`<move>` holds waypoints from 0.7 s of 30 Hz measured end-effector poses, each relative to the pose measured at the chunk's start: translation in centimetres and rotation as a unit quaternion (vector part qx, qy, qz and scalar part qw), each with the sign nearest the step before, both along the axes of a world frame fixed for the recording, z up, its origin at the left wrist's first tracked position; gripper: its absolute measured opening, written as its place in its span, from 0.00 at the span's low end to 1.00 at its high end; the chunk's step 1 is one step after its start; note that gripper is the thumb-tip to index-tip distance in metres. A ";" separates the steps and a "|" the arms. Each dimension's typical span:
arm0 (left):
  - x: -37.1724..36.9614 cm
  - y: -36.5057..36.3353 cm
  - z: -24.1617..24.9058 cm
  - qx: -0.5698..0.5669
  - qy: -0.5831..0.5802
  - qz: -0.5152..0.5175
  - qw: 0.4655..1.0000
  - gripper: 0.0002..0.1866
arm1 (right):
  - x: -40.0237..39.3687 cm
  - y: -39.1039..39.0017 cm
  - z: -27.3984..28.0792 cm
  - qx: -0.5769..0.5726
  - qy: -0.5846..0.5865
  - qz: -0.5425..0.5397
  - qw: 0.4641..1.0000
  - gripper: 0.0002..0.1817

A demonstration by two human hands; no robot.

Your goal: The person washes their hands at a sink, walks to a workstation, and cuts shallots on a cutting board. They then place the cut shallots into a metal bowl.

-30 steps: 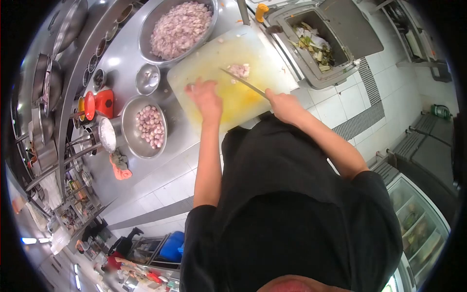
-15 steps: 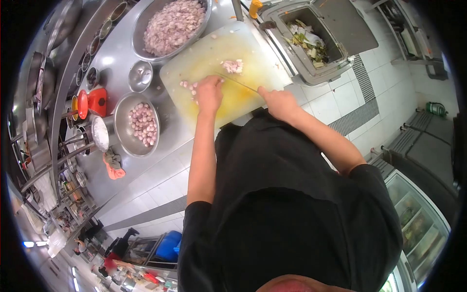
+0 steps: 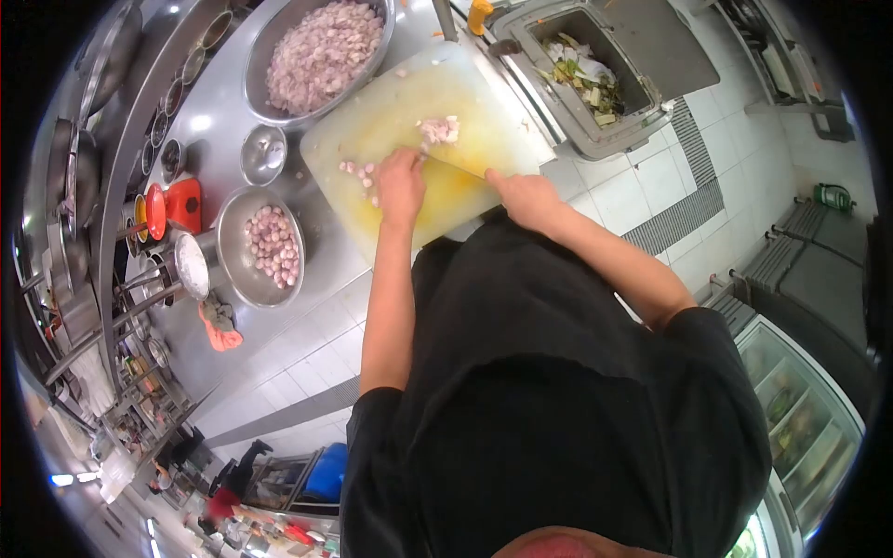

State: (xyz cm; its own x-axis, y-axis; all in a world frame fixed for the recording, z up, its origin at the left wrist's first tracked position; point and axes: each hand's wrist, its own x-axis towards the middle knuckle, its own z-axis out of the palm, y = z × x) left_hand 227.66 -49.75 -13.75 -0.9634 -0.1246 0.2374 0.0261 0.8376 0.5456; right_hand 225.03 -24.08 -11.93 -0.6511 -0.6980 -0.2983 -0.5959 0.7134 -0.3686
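On the yellow-stained cutting board (image 3: 358,121), my right hand (image 3: 526,197) is wrapped round the handle of a knife (image 3: 456,167). The blade points left, its tip beside the fingers of my left hand (image 3: 402,181). Those fingers are pressed together low on the board at a shallot piece, mostly hidden. Chopped shallot (image 3: 439,130) lies in a small heap just above the blade. Several small peeled shallots (image 3: 358,171) lie left of my left hand.
A steel bowl of whole shallots (image 3: 226,244) and a small steel bowl (image 3: 264,154) stand left of the board. A large bowl of chopped shallots (image 3: 256,65) is above. An open waste bin (image 3: 642,130) stands right. People work in the far lower left.
The view has shifted slightly. The knife lies at a flatter angle, and a small piece now shows between the blade and the chopped heap. Both hands keep their holds.
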 end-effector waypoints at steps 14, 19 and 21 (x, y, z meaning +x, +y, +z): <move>-1.4 -0.1 -1.6 -0.021 -0.005 -0.015 1.000 0.04 | 0.4 0.2 1.4 0.037 0.035 -0.024 0.998 0.14; -1.5 -0.4 -1.7 -0.013 0.011 -0.022 1.000 0.04 | 0.3 -0.2 1.8 0.055 0.046 -0.008 0.997 0.15; -1.7 -0.4 -2.0 0.008 0.010 -0.017 1.000 0.04 | -0.2 -0.1 -0.3 0.020 0.074 -0.010 0.997 0.15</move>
State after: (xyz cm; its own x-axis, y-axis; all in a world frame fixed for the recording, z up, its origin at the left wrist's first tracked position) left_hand 225.99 -50.18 -15.70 -0.9620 -0.0963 0.2554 0.0651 0.8278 0.5573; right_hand 224.83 -24.13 -12.18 -0.7036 -0.6740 -0.2249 -0.6276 0.7379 -0.2483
